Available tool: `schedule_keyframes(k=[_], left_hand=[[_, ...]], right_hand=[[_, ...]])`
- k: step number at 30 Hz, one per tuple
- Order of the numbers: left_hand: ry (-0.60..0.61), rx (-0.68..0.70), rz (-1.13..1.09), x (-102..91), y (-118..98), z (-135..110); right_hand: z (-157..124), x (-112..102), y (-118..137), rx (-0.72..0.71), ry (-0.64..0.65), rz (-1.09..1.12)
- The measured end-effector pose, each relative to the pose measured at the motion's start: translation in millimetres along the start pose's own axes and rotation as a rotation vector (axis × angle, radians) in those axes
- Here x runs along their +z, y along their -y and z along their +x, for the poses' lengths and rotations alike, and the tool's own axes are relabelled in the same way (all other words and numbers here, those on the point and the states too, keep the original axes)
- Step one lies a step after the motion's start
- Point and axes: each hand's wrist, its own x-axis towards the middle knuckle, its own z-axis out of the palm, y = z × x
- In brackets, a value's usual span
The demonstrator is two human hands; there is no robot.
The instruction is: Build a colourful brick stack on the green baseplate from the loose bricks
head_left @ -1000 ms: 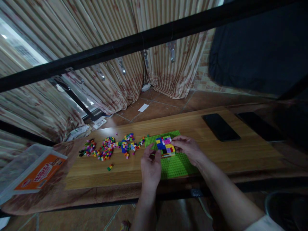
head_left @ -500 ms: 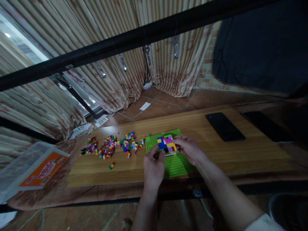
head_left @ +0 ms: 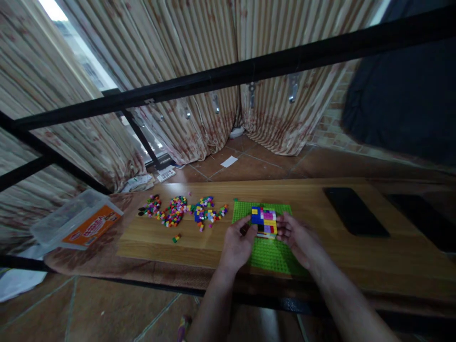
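Observation:
A small block built of toy building bricks (head_left: 264, 222), topped in blue, yellow, pink, red and black, sits over a green studded baseplate (head_left: 274, 259). My left hand (head_left: 238, 241) grips the block's left side, thumb at its near left corner and fingers along the edge. At the right side is my right hand (head_left: 297, 236), its fingers loosely curved and apart, right beside the block's edge; whether they touch it is hard to tell. The block's underside is hidden, so I cannot tell if it is pressed onto the baseplate.
Loose coloured bricks (head_left: 175, 211) lie heaped on the left of the wooden board (head_left: 160, 251). A clear plastic box (head_left: 67, 216) with an orange label stands farther left. Two dark flat devices, one a black phone-like slab (head_left: 354, 211), lie at right. A black bar (head_left: 213, 78) crosses beyond.
The camera view has shifted, so the scene sits farther right and lower. My right hand's fingers have loosened from the block's far right corner. The left hand keeps its grip.

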Motion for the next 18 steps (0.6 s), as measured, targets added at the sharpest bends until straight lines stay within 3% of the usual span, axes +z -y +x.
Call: schedule_keyframes(k=[2,4,7,11,18], left_hand=[[-0.053,0.022,0.042,-8.0,3,8],[-0.183,0.059,0.158,-20.7,3,19],[-0.351,0.117,0.486,-41.7,-1,39],[-0.255,0.105,0.900,-53.4,-1,60],[-0.193,0.094,1.037,-49.5,12,65]], right_hand=[[3,-4,1,0.006,-0.034,-0.014],[5,-7,3,-0.006,-0.096,-0.029],[8,-8,7,-0.055,-0.150,-0.041],[7,-8,10,-0.092,-0.118,-0.052],[4,-8,12,-0.125,-0.112,-0.098]])
